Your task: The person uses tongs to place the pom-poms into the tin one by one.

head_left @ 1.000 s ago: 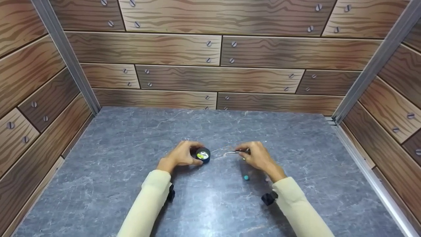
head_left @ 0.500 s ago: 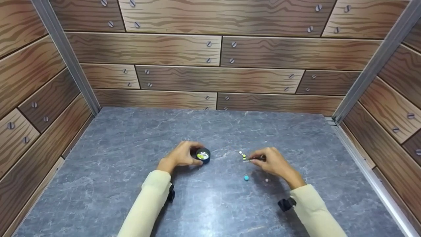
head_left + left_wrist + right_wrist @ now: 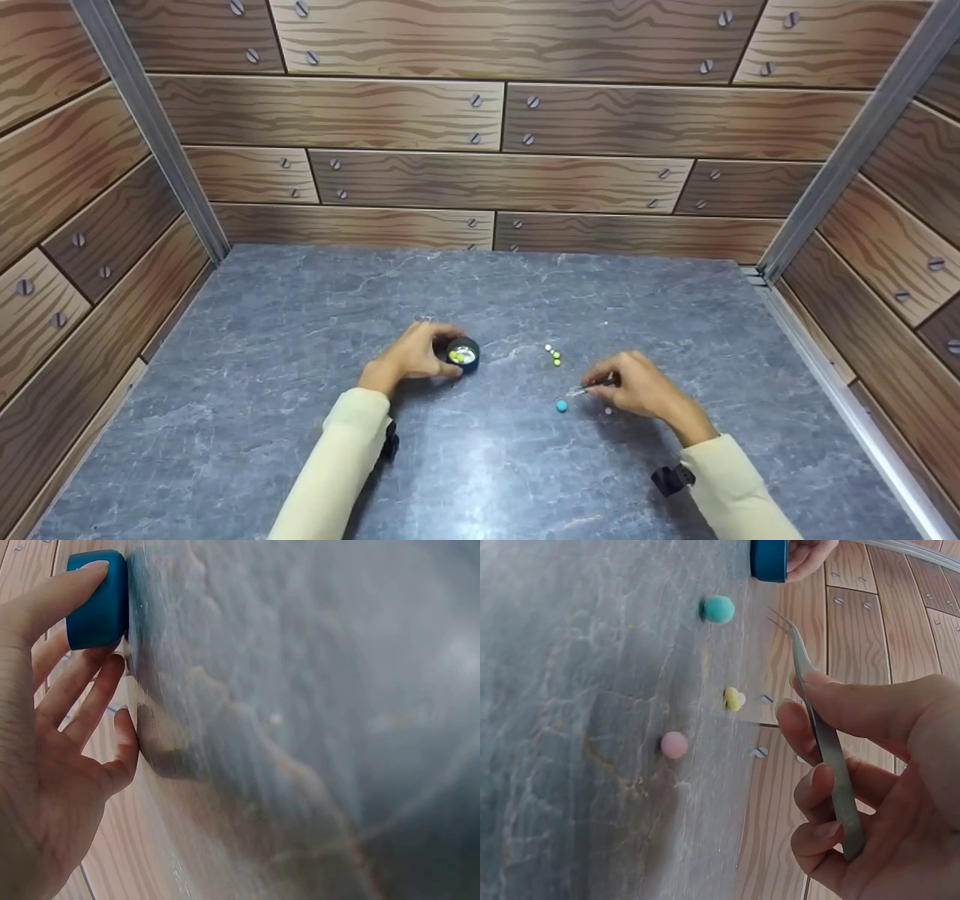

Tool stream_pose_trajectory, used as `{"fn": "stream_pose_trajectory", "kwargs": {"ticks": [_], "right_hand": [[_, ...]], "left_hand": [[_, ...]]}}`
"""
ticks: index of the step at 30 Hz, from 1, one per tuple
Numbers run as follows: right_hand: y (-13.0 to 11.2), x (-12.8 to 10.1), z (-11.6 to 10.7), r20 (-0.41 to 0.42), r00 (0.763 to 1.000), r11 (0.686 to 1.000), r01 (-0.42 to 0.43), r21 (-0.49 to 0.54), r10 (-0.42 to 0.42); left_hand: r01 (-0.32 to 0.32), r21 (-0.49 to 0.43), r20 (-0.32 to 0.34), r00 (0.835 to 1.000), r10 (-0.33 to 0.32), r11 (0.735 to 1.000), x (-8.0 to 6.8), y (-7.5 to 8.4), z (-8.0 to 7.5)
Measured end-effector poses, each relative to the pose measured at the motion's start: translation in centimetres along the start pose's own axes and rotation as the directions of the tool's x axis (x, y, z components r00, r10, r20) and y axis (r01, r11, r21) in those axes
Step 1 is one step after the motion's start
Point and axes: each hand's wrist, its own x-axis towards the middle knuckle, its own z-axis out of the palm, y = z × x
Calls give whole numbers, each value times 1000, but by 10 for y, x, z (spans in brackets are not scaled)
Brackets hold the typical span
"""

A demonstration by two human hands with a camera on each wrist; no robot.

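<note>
With thumb and fingers, my left hand (image 3: 418, 351) holds a small dark round container (image 3: 471, 363) on the table; it looks blue in the left wrist view. Yellow-green balls (image 3: 456, 356) lie inside it. My right hand (image 3: 637, 386) pinches metal tweezers (image 3: 826, 742), whose bent tips are slightly apart with nothing between them. Those tips hover near a turquoise pom-pom (image 3: 562, 406). A pale pink pom-pom (image 3: 674, 745) sits close below the right hand. Farther back, a short row of small yellow and white balls (image 3: 556, 355) rests between the two hands.
The grey marbled table (image 3: 337, 285) is bounded by wood-patterned walls (image 3: 420, 180) at the back and sides. Metal posts (image 3: 840, 157) stand at the corners. A tiny white speck (image 3: 606, 323) lies behind the right hand.
My right hand has drawn back toward me and to the right with the tweezers, from beside the row of small balls to near the turquoise pom-pom. The left hand and container stay put.
</note>
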Motion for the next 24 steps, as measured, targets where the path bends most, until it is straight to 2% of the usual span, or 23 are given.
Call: {"fn": "stream_pose_trajectory", "kwargs": {"ticks": [24], "right_hand": [[6, -1, 8, 22, 1000, 1000, -9, 9, 9]], "left_hand": [[-20, 20, -12, 1000, 20, 1000, 0, 0, -1]]}}
